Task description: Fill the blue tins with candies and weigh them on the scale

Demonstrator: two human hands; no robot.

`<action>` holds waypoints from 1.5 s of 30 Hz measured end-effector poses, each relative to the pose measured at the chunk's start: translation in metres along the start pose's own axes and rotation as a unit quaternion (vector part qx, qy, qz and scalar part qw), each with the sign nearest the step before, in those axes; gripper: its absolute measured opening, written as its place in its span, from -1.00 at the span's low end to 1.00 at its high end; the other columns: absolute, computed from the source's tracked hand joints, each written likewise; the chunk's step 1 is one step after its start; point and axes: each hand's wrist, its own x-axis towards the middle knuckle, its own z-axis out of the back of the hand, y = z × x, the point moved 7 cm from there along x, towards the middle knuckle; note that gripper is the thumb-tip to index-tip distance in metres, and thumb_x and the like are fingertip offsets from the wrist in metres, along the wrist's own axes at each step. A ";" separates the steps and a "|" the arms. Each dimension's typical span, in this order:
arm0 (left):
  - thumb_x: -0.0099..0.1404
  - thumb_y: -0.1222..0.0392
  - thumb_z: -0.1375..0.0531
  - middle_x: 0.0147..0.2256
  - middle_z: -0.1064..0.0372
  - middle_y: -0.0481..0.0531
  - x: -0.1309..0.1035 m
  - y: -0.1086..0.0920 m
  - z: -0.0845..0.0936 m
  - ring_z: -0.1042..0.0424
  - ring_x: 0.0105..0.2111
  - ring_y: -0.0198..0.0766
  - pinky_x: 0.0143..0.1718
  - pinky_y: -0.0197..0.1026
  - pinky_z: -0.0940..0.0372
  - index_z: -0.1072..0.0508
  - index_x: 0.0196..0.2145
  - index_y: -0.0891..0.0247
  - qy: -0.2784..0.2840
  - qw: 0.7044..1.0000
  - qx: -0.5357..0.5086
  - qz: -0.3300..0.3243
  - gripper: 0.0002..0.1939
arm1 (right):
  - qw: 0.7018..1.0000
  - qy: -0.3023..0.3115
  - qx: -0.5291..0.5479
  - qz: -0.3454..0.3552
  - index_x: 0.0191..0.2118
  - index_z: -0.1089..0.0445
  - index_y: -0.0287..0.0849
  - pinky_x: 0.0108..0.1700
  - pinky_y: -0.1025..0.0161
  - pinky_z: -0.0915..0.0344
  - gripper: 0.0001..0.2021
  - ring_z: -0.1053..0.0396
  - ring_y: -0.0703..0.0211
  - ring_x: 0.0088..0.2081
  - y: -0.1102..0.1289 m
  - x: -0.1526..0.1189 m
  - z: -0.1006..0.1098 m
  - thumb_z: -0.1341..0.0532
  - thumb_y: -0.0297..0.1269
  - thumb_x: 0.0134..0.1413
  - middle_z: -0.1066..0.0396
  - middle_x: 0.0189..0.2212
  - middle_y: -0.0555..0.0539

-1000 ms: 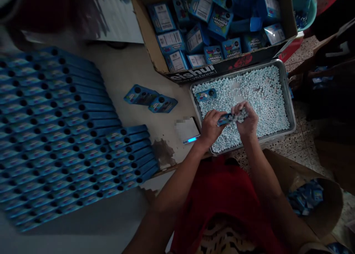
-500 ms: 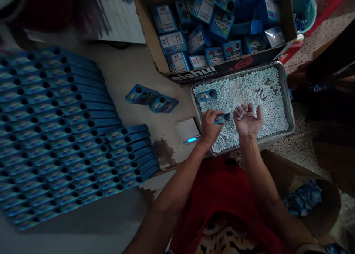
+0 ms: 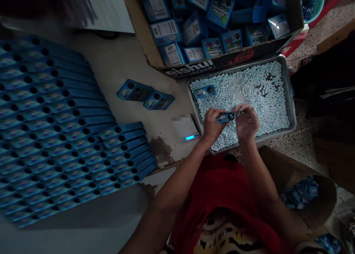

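Observation:
Over a metal tray (image 3: pixel 291 115) of small pale candies (image 3: pixel 270 109), my left hand (image 3: pixel 213 125) grips a small blue box (image 3: pixel 223 117) with a round dark hole facing up. My right hand (image 3: pixel 246 122) is cupped against that hole, fingers curled round several pale candies at its edge. Another blue box (image 3: pixel 204 92) lies on the candies at the tray's upper left. Left of the tray sits a small scale (image 3: pixel 186 127) with a lit blue display.
Two blue boxes (image 3: pixel 158 100) stand on the table (image 3: pixel 111 61). Many stacked blue boxes (image 3: pixel 55 135) fill the left. Behind the tray is a cardboard carton (image 3: pixel 144 43) of blue boxes. A brown container (image 3: pixel 323 198) with blue packs stands at lower right.
My right hand has turned from palm up and moved its fingers to the hole of the held box. The held box has shifted slightly right. The view has moved a little.

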 end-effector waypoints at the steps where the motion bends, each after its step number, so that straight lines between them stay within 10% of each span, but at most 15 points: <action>1: 0.12 0.36 -0.59 -0.11 -0.58 0.01 0.000 -0.001 0.001 -0.55 -0.03 -0.01 0.06 0.01 -0.44 -0.68 -0.05 0.09 -0.001 1.000 0.009 -0.004 -0.55 | 1.000 0.006 0.003 0.012 -0.36 -0.26 0.04 0.15 -0.17 -0.44 -0.52 -0.46 -0.13 -0.17 -0.001 -0.002 -0.002 -0.02 0.34 0.32 -0.30 -0.38 -0.13; 11: 0.20 0.51 -0.44 -0.13 -0.56 0.05 -0.011 -0.007 0.017 -0.50 -0.04 0.00 0.06 0.01 -0.39 -0.68 -0.09 0.12 -0.020 0.998 0.044 -0.030 -0.61 | 0.994 0.049 0.096 0.010 -0.22 -0.58 0.01 0.43 -0.24 -0.30 -0.53 -0.59 -0.15 0.14 -0.014 -0.011 0.017 -0.14 0.25 0.42 -0.65 -0.10 -0.13; 16: 0.10 0.56 -0.43 -0.13 -0.57 0.02 -0.023 0.009 0.027 -0.56 -0.06 -0.04 0.04 -0.05 -0.46 -0.67 -0.13 0.14 -0.019 0.998 -0.055 0.030 -0.57 | 0.963 0.004 -0.259 0.068 -0.06 -0.60 -0.03 0.31 -0.17 -0.38 -0.78 -0.51 -0.11 0.22 -0.036 0.007 0.062 -0.31 -0.10 0.28 -0.61 0.12 -0.14; 21: 0.11 0.46 -0.51 -0.10 -0.57 0.02 -0.033 0.018 0.052 -0.57 -0.04 -0.06 0.07 -0.07 -0.46 -0.68 -0.09 0.13 -0.029 0.995 -0.086 0.028 -0.57 | 0.863 0.121 -0.449 0.200 0.27 -0.43 -0.08 0.14 -0.14 -0.50 -0.47 -0.49 -0.15 0.10 -0.043 0.043 0.005 -0.31 -0.29 0.17 -0.51 0.19 -0.26; 25: 0.11 0.38 -0.56 -0.11 -0.58 0.04 -0.042 0.034 0.094 -0.57 -0.05 -0.03 0.05 -0.04 -0.45 -0.70 -0.08 0.11 -0.074 0.994 -0.068 0.041 -0.59 | 0.765 0.215 -0.531 0.295 0.36 -0.42 0.03 0.39 -0.31 -0.29 -0.48 -0.28 -0.32 0.38 -0.031 0.062 -0.068 -0.37 -0.22 0.33 -0.35 0.42 -0.22; 29: 0.12 0.34 -0.57 -0.10 -0.58 0.03 -0.052 0.053 0.139 -0.58 -0.05 -0.04 0.07 -0.05 -0.47 -0.68 -0.08 0.11 -0.150 0.984 -0.046 0.081 -0.59 | 0.700 0.268 -0.584 0.312 0.04 -0.63 0.09 0.35 -0.31 -0.24 -0.83 -0.35 -0.28 0.30 -0.030 0.072 -0.093 -0.31 -0.19 0.45 -0.52 0.31 -0.11; 34: 0.05 0.37 -0.59 -0.13 -0.58 0.01 -0.060 0.069 0.168 -0.58 -0.07 -0.05 0.03 -0.06 -0.48 -0.66 -0.12 0.12 -0.175 0.979 -0.022 0.102 -0.56 | 0.728 0.183 -0.574 0.327 -0.06 -0.60 0.00 0.34 -0.31 -0.30 -0.84 -0.42 -0.29 0.26 -0.020 0.085 -0.069 -0.37 -0.08 0.39 -0.55 0.22 -0.21; 38: 0.10 0.37 -0.55 -0.13 -0.58 0.01 -0.072 0.074 0.198 -0.59 -0.06 -0.05 0.06 -0.05 -0.48 -0.64 -0.12 0.12 -0.203 0.974 -0.009 0.103 -0.61 | 0.703 0.248 -0.586 0.318 0.24 -0.50 -0.07 0.32 -0.29 -0.36 -0.49 -0.43 -0.35 0.30 -0.024 0.094 -0.073 -0.46 -0.13 0.21 -0.52 0.27 -0.29; 45: 0.16 0.26 -0.50 0.01 -0.59 -0.01 -0.067 0.073 0.327 -0.58 0.05 -0.05 0.16 0.00 -0.48 -0.53 -0.01 0.11 -0.355 0.929 0.013 0.098 -0.55 | 0.745 0.280 -0.544 0.265 0.05 -0.56 -0.11 -0.13 0.07 -0.49 -0.64 -0.59 -0.05 -0.23 -0.007 0.074 -0.107 -0.40 -0.17 0.15 -0.66 -0.12 -0.18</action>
